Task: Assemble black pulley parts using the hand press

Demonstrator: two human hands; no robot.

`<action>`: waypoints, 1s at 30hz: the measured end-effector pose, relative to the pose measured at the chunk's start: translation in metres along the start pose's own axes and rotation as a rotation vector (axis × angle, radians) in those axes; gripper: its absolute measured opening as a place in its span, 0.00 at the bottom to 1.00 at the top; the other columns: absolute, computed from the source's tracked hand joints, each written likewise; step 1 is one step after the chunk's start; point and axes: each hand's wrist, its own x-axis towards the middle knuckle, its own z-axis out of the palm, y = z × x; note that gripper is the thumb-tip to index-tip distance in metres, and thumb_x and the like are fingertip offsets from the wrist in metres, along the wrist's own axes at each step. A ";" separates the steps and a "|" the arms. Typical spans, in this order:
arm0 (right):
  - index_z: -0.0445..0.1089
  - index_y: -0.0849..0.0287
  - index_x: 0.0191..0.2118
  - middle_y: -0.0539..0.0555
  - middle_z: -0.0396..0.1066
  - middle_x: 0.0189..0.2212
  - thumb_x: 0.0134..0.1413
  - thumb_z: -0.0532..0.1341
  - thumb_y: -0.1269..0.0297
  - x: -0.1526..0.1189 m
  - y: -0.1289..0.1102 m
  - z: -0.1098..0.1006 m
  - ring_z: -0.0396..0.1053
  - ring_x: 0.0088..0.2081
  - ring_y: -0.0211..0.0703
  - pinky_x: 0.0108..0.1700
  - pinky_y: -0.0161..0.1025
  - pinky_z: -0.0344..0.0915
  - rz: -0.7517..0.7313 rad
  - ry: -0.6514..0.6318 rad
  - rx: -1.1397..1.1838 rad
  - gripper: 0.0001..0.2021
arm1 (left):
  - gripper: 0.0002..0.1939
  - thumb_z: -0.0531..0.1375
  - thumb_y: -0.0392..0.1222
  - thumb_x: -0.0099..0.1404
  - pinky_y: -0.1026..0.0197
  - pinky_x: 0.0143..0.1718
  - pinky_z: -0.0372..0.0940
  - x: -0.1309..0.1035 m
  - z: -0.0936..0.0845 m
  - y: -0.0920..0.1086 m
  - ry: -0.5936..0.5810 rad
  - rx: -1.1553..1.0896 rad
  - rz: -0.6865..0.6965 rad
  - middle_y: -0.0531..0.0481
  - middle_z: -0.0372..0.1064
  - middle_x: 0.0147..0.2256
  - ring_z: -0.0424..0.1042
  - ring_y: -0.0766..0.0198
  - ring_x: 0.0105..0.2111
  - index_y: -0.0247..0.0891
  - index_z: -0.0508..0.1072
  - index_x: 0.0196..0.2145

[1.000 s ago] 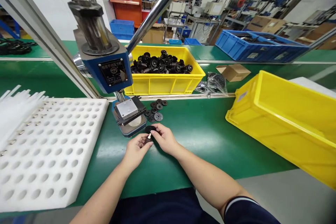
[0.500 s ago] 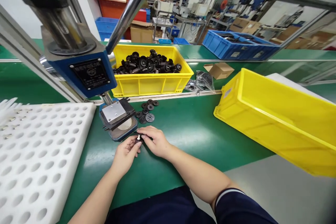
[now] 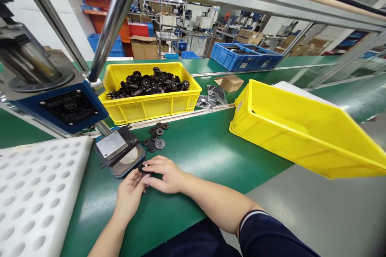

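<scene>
My left hand (image 3: pixel 130 192) pinches a small black round part (image 3: pixel 141 168) just in front of the press base. From the right, my right hand (image 3: pixel 164 174) grips the same part with its fingertips, and a small white tip shows between the fingers. The press (image 3: pixel 119 160), with a metal block over a pale round pad, stands just beyond both hands. Several loose black discs (image 3: pixel 159 143) lie on the green table to the right of the press.
A yellow bin (image 3: pixel 157 106) of black parts stands behind the press. Another yellow bin (image 3: pixel 280 136) is at the right. A white foam tray (image 3: pixel 68 172) with round holes lies at the left. Plastic bags (image 3: pixel 216 95) and an open carton (image 3: pixel 230 83) lie farther back.
The view has shifted to the right. My right fingers have closed over the black part, covering most of the white piece that stood out of it before.
</scene>
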 end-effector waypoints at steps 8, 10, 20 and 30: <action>0.77 0.55 0.42 0.53 0.78 0.40 0.63 0.58 0.52 0.016 0.027 -0.041 0.75 0.43 0.42 0.48 0.39 0.71 0.291 0.295 -0.320 0.15 | 0.17 0.66 0.49 0.58 0.64 0.25 0.66 0.004 0.001 -0.012 -0.016 0.042 0.013 0.51 0.69 0.28 0.70 0.64 0.27 0.36 0.71 0.40; 0.76 0.58 0.43 0.56 0.78 0.40 0.64 0.55 0.52 0.019 0.050 -0.068 0.75 0.42 0.44 0.47 0.41 0.71 0.398 0.418 -0.387 0.18 | 0.15 0.65 0.46 0.59 0.63 0.26 0.66 0.003 0.003 -0.015 -0.023 0.032 0.029 0.50 0.70 0.31 0.70 0.64 0.29 0.36 0.70 0.41; 0.75 0.74 0.48 0.83 0.71 0.42 0.45 0.58 0.60 0.005 0.198 -0.229 0.66 0.50 0.74 0.43 0.59 0.58 0.885 0.559 -0.903 0.28 | 0.10 0.61 0.31 0.57 0.65 0.31 0.61 0.011 0.007 -0.018 0.028 0.097 0.131 0.53 0.66 0.31 0.64 0.68 0.29 0.37 0.65 0.36; 0.71 0.69 0.56 0.86 0.67 0.44 0.51 0.47 0.50 0.009 0.294 -0.311 0.64 0.50 0.74 0.37 0.54 0.41 1.061 0.534 -1.065 0.35 | 0.09 0.59 0.29 0.57 0.65 0.32 0.60 0.005 0.015 -0.015 0.065 0.247 0.167 0.52 0.67 0.31 0.64 0.67 0.30 0.37 0.66 0.36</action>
